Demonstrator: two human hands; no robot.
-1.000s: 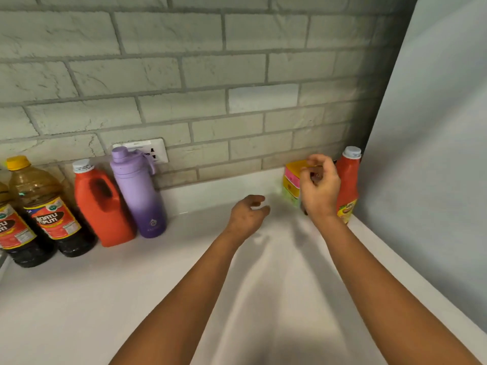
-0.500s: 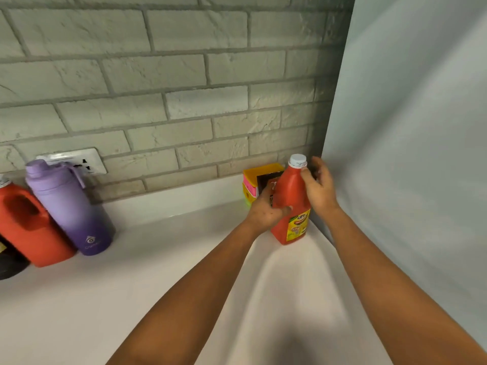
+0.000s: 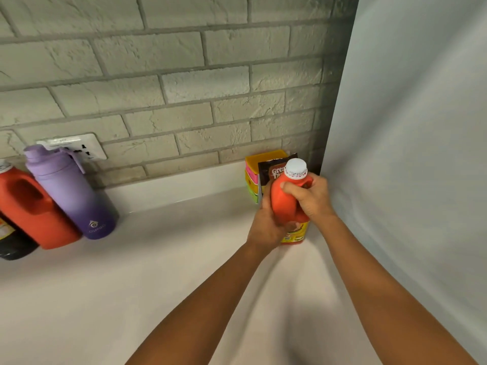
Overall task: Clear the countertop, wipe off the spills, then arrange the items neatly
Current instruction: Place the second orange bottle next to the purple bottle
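Both hands grip the small orange bottle in the counter's right corner, left hand around its body, right hand at the handle. This looks like the arranging step; next it likely needs setting upright beside the colourful box.

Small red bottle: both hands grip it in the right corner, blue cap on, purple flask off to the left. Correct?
Not quite: the head view shows a white cap, not blue. The rest holds: the left hand and right hand grip the small red bottle in the right corner, with the purple flask off to the left.

Bottle before packet, seemingly touching; flask far left.
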